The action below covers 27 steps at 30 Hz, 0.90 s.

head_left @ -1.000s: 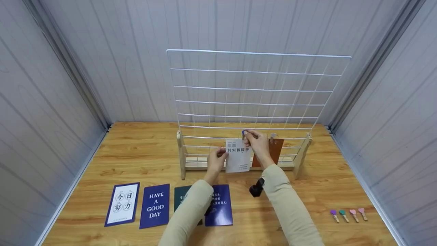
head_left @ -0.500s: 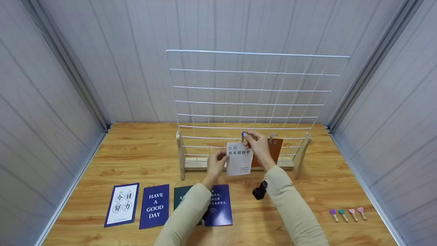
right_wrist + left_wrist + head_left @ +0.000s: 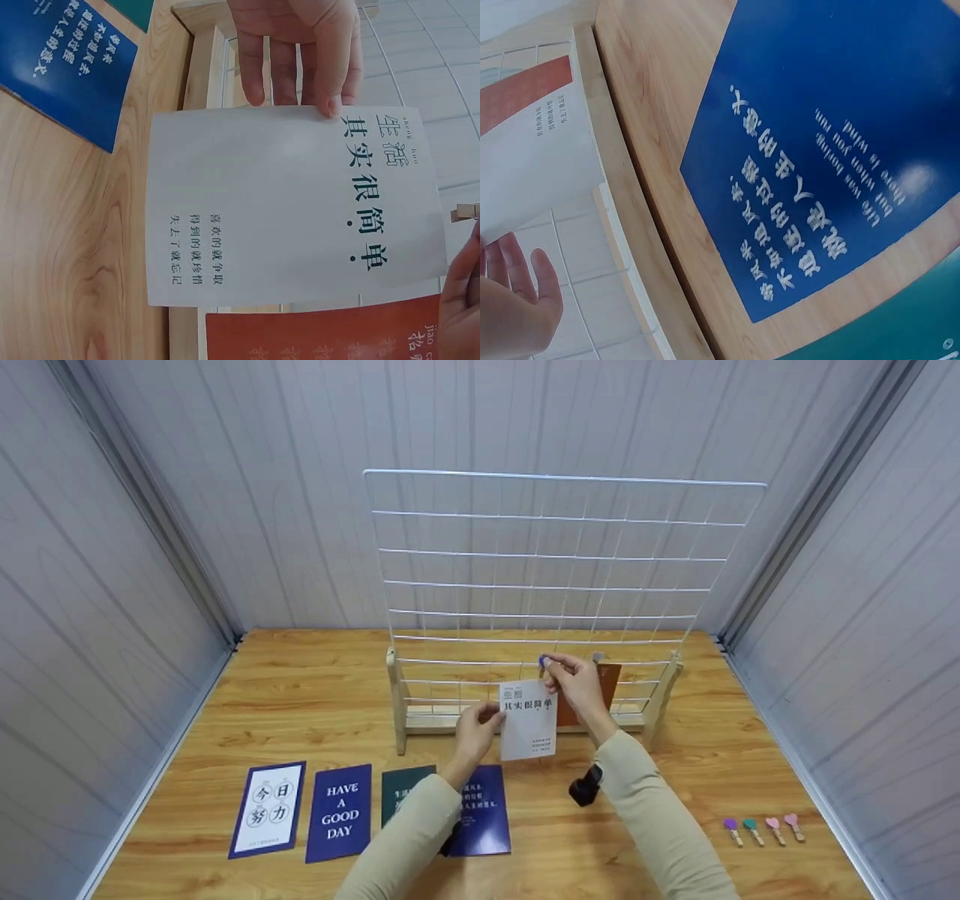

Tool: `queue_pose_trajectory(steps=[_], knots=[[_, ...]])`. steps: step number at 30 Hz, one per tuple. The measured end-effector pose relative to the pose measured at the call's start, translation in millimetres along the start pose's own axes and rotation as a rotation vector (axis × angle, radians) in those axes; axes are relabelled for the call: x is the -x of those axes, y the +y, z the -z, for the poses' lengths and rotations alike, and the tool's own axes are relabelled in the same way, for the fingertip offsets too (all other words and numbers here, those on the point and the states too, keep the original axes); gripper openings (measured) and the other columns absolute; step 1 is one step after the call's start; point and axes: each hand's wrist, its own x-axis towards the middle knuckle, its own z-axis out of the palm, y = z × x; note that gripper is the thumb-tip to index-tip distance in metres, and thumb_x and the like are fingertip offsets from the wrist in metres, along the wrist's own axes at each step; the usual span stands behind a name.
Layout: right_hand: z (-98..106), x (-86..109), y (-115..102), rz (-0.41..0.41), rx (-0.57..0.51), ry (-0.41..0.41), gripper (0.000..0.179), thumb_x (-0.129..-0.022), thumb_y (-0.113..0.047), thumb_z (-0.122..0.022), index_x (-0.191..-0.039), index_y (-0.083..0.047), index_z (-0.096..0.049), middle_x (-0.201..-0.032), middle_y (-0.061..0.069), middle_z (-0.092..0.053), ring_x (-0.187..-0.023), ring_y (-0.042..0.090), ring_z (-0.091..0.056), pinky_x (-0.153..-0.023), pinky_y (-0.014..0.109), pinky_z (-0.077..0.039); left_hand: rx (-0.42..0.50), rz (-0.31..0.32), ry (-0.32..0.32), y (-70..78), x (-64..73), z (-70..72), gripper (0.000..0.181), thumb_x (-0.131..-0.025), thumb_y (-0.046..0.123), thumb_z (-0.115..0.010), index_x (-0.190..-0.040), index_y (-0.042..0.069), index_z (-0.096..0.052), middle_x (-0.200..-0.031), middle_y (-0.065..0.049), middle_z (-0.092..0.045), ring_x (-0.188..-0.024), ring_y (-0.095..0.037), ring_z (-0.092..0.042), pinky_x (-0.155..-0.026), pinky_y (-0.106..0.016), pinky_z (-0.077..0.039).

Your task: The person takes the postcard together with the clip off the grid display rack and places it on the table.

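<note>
In front of the wire grid rack (image 3: 397,697) I hold a white printed card (image 3: 529,731), its face toward me. My left hand (image 3: 476,733) pinches the card's left edge between thumb and fingers. In the right wrist view that thumb overlaps the card (image 3: 285,202) beside the large lettering. My right hand (image 3: 579,690), at the card's upper right corner, pinches a small wooden clothespin (image 3: 543,661) with a blue heart. Part of this clothespin (image 3: 465,213) shows at the right edge of the right wrist view. Behind my right hand hangs an orange card (image 3: 610,690) on the grid.
On the wooden table lie a white card with blue border (image 3: 268,810), a blue card (image 3: 339,814), a green card (image 3: 397,787) and another blue card (image 3: 484,825). Several heart clothespins (image 3: 776,831) lie at right. A pale heart clothespin (image 3: 598,658) tops the orange card.
Both hands have brought the white card lower and slightly right, nearer to me. The blue-heart clothespin has moved down and a little right with my right hand.
</note>
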Motion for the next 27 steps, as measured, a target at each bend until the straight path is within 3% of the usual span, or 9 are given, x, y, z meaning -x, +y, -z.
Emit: queue_pose_trajectory(steps=[4, 10, 16, 21, 27], knots=[[2, 11.4, -12, -0.023, 0.004, -0.015, 0.023, -0.087, -0.002, -0.054, -0.106, 0.011, -0.057, -0.066, 0.014, -0.057, -0.053, 0.013, -0.052, -0.051, 0.024, -0.047, 0.020, -0.003, -0.013, 0.7, 5.0, -2.3, 0.008, -0.081, 0.000, -0.060, -0.088, -0.002, -0.063, -0.082, -0.007, -0.062, -0.075, -0.017, -0.056, -0.066, -0.025, -0.048], [12, 9.9, 3, 0.003, 0.021, -0.033, 0.024, -0.086, -0.004, -0.055, -0.105, 0.009, -0.059, -0.063, 0.013, -0.056, -0.052, 0.013, -0.052, -0.050, 0.024, -0.047, 0.059, 0.012, -0.056, 2.2, 12.6, -4.5, 0.009, -0.081, -0.001, -0.060, -0.089, -0.005, -0.063, -0.079, -0.007, -0.060, -0.071, -0.016, -0.055, -0.063, -0.025, -0.048], [20, 13.2, 9, -0.012, 0.014, -0.039, 0.022, -0.085, -0.004, -0.057, -0.104, 0.008, -0.060, -0.063, 0.011, -0.056, -0.050, 0.012, -0.051, -0.048, 0.023, -0.046, 0.157, 0.025, -0.118, 18.3, 28.0, -0.4, 0.013, -0.081, -0.005, -0.056, -0.091, -0.013, -0.058, -0.078, -0.018, -0.059, -0.073, -0.030, -0.056, -0.066, -0.041, -0.048], [28, 17.1, 15, -0.023, 0.032, -0.045, 0.026, -0.085, -0.003, -0.056, -0.106, 0.012, -0.057, -0.069, 0.013, -0.058, -0.052, 0.011, -0.052, -0.048, 0.022, -0.046, 0.182, 0.077, -0.140, 29.4, 39.8, -0.1, 0.014, -0.082, -0.007, -0.054, -0.092, -0.016, -0.056, -0.079, -0.021, -0.058, -0.076, -0.037, -0.055, -0.070, -0.046, -0.047], [38, 22.9, 18, -0.093, 0.033, -0.048, 0.026, -0.084, -0.006, -0.058, -0.105, 0.010, -0.058, -0.066, 0.013, -0.056, -0.050, 0.012, -0.051, -0.047, 0.022, -0.046, 0.227, 0.164, -0.143, 25.5, 46.2, -5.5, 0.015, -0.082, -0.008, -0.053, -0.093, -0.016, -0.056, -0.079, -0.020, -0.058, -0.073, -0.028, -0.057, -0.072, -0.043, -0.048]])
